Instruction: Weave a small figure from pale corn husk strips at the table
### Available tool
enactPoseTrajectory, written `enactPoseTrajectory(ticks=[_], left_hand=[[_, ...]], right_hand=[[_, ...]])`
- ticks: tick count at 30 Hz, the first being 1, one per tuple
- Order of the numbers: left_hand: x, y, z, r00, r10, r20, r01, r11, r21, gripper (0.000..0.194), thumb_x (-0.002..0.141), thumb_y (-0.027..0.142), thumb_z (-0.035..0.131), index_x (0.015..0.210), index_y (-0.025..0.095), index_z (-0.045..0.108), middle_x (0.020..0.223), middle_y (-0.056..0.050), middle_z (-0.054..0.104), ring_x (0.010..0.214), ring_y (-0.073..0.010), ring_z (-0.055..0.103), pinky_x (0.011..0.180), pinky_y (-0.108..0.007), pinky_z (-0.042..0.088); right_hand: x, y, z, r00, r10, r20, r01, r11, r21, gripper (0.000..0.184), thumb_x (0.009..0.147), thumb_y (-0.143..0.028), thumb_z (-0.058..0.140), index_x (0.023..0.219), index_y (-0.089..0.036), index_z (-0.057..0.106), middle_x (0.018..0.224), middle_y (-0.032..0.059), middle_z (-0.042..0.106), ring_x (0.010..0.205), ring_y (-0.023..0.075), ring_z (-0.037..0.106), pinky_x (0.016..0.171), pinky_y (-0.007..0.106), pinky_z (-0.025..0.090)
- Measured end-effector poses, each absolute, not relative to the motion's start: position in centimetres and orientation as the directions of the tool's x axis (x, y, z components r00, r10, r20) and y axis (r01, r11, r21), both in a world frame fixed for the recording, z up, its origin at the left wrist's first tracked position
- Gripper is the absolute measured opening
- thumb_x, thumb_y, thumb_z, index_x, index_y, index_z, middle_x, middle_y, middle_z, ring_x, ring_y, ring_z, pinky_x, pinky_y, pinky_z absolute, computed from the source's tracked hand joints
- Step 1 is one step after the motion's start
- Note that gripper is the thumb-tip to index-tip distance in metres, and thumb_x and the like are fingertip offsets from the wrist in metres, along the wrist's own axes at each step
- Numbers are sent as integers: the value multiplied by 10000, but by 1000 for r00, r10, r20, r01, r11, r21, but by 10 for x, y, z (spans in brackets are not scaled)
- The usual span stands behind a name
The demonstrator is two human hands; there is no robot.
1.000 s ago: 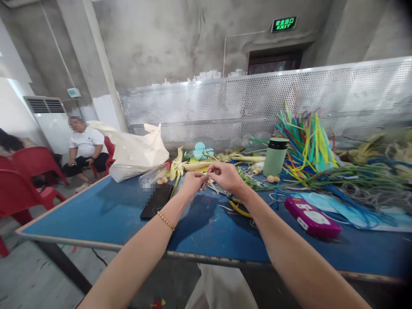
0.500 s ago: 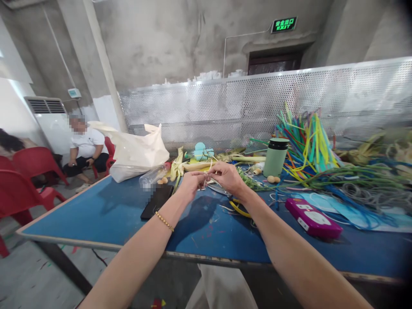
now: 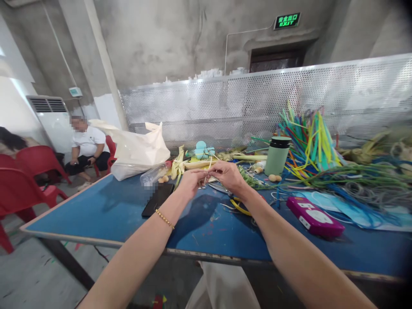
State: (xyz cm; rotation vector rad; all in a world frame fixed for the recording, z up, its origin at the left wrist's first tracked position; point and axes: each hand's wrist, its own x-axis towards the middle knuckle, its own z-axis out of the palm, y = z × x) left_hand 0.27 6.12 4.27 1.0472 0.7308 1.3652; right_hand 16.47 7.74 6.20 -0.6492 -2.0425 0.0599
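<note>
Over the middle of the blue table [image 3: 128,231], my left hand [image 3: 192,181] and my right hand [image 3: 228,177] meet fingertip to fingertip. Both are pinched on a thin pale strip [image 3: 210,162], whose end sticks up between them. My fingers hide most of it, so I cannot tell its material. Below my right wrist lies a tool with a yellow handle [image 3: 240,207], partly covered by the arm. A black phone-like slab [image 3: 157,201] is beside my left forearm. Pale dried husks [image 3: 177,162] and leafy stalks lie just beyond my hands.
A whitish bag [image 3: 138,150] and a clear plastic bottle [image 3: 156,172] stand left. To the right are a green tumbler [image 3: 277,159], coloured strips [image 3: 317,146], green stems [image 3: 347,174], a purple box [image 3: 314,217] and blue sheets [image 3: 341,207]. A person [image 3: 90,143] sits beyond the table.
My fingertips have shifted slightly while still pinching the strip. The whole view has moved a little; the things on the table stay as they were.
</note>
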Motion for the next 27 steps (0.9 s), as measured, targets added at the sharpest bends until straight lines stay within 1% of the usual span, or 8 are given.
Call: enactPoseTrajectory(ticks=[3,6,11,13,15,18,21,27], left_hand=[[2,62,42,134,978,160,-415,-91,905,170,592,176,820,687,89,710,652,-71,654,538,-118,533,522,-264,358],[2,62,40,150,968,200,-432,-118,894,215,607,228,848,701,92,712,657,-62,649,547,-110,524,534,-259,356],[0,63,40,152,958,243,-474,-145,869,268,577,245,881,708,75,721,644,-55,641,569,-102,510,574,-263,369],[0,63,41,141,960,240,-483,-145,863,286,556,257,893,706,82,723,631,-42,633,568,-97,502,583,-262,377],[-1,62,42,134,962,236,-478,-146,866,310,528,276,909,698,94,724,622,-30,627,563,-93,496,580,-258,379],[0,62,43,133,965,226,-455,-143,879,332,505,305,921,679,106,719,632,-31,634,569,-93,500,576,-253,381],[0,62,44,131,966,225,-444,-146,884,333,502,297,921,697,105,732,658,-45,654,595,-96,523,590,-247,391],[0,60,45,132,966,221,-427,-146,892,329,487,276,915,713,102,752,659,-54,658,597,-101,525,577,-244,387]], right_hand=[[165,77,63,-399,475,784,425,854,-301,187,773,-52,703,733,-217,780,721,8,706,697,134,627,680,240,443],[165,79,62,-395,481,783,443,846,-296,164,796,-88,706,764,-222,795,729,14,705,712,142,641,689,246,455],[165,78,62,-427,472,771,481,841,-249,147,836,-159,693,866,-239,812,779,30,707,734,147,640,673,247,452],[165,75,63,-440,464,769,493,840,-226,135,862,-220,677,855,-232,811,765,35,693,730,149,626,666,252,444],[164,71,64,-436,465,771,495,839,-226,206,898,-271,632,791,-213,799,750,37,674,720,147,613,668,258,439],[163,67,67,-399,502,767,471,830,-298,314,934,-287,558,712,-188,757,791,41,673,726,138,609,689,260,444],[163,66,68,-366,557,746,449,808,-382,345,949,-296,516,709,-175,733,820,46,676,746,138,605,706,259,447],[164,67,69,-360,615,701,477,767,-428,358,950,-311,489,723,-156,718,812,57,658,757,149,596,715,272,434]])
